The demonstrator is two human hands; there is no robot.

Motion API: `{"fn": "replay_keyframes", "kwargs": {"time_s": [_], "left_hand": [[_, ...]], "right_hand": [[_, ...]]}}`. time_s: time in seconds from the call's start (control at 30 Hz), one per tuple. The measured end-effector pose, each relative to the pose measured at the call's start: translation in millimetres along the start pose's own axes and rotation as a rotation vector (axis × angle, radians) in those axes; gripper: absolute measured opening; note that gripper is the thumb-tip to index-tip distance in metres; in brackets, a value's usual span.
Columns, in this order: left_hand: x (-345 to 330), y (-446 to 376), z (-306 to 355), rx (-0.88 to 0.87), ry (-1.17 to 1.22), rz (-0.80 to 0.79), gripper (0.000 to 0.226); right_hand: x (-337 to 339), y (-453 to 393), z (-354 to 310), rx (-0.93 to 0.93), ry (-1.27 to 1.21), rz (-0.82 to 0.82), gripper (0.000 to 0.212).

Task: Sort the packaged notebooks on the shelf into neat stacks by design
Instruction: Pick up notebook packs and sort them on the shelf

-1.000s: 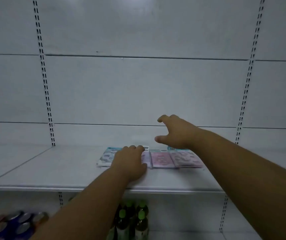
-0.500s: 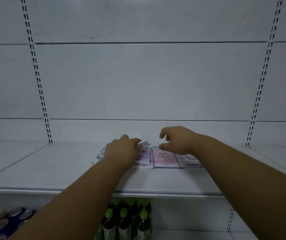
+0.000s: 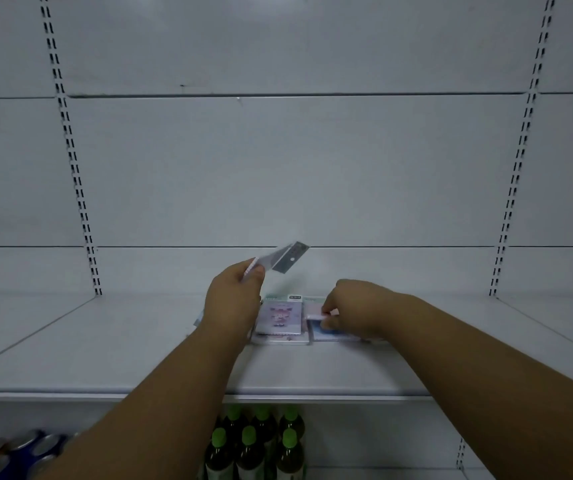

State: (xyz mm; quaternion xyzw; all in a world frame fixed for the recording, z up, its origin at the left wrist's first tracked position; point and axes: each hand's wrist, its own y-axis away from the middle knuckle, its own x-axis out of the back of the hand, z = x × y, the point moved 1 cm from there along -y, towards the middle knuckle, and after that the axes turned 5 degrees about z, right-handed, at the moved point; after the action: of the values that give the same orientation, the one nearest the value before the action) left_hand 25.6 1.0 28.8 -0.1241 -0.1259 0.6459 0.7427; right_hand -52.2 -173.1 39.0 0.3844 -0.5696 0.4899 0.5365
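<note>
Near the shelf's (image 3: 105, 341) back edge, mid-span: left hand (image 3: 233, 303) is now raised off the row, pinching one packaged notebook (image 3: 280, 259) by a corner, tilted in the air above the others. Half a second earlier that hand was only closing on the packet where it lay. Right hand (image 3: 354, 311) has dropped onto the right-hand stack (image 3: 330, 332), fingers closed on the edge of its pink top packet, which looks partly lifted. Middle stack (image 3: 280, 318) lies flat, pale cover with a cartoon figure showing.

Likely meaning: one design is pulled out for re-stacking; sorting is under way, not finished.

Writing: dark header card on the lifted packet, small dark label at the middle stack's back edge; both too small to read. Green-capped bottles (image 3: 254, 445) and cans (image 3: 11, 452) on the shelf below, labels unreadable.
</note>
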Motion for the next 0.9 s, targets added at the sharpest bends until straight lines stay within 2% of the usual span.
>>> {"fn": "replay_keyframes", "kwargs": {"time_s": [0.13, 0.23, 0.3, 0.43, 0.5, 0.6, 0.7, 0.73, 0.8, 0.9], "left_hand": [[6.6, 3.3, 3.2, 0.150, 0.226, 0.058, 0.013], [12.9, 7.8, 4.5, 0.280, 0.367, 0.047, 0.025], [17.4, 9.7, 5.8, 0.318, 0.432, 0.017, 0.033], [22.6, 8.5, 11.9, 0.372, 0.580, -0.060, 0.022], [22.3, 8.0, 13.3, 0.439, 0.706, -0.098, 0.026], [19.0, 14.0, 13.1, 0.579, 0.886, -0.136, 0.032], [8.8, 26.5, 11.6, 0.656, 0.922, -0.199, 0.009], [3.1, 32.6, 12.1, 0.662, 0.940, -0.222, 0.013], [-11.8, 45.1, 13.1, 0.675, 0.951, -0.258, 0.035], [-41.9, 64.4, 17.8, 0.693, 0.951, -0.337, 0.055]], "right_hand": [[8.5, -3.6, 2.8, -0.069, -0.040, 0.212, 0.034], [10.8, -4.6, 4.4, -0.173, -0.375, 0.302, 0.032], [9.0, -2.0, 4.1, -0.246, -0.658, 0.387, 0.021], [5.1, 18.7, -7.1, -0.378, -0.959, 0.537, 0.030], [5.2, 31.4, -9.8, -0.439, -0.998, 0.651, 0.025], [2.0, 48.5, -4.7, -0.662, -0.965, 0.835, 0.010], [-2.1, 72.8, 2.1, -0.879, -1.039, 0.964, 0.029], [-2.1, 82.1, 5.3, -0.928, -1.094, 0.996, 0.037], [-0.8, 101.8, 16.1, -1.026, -1.213, 1.042, 0.043], [2.2, 136.4, 46.7, -1.120, -1.352, 1.093, 0.030]]}}
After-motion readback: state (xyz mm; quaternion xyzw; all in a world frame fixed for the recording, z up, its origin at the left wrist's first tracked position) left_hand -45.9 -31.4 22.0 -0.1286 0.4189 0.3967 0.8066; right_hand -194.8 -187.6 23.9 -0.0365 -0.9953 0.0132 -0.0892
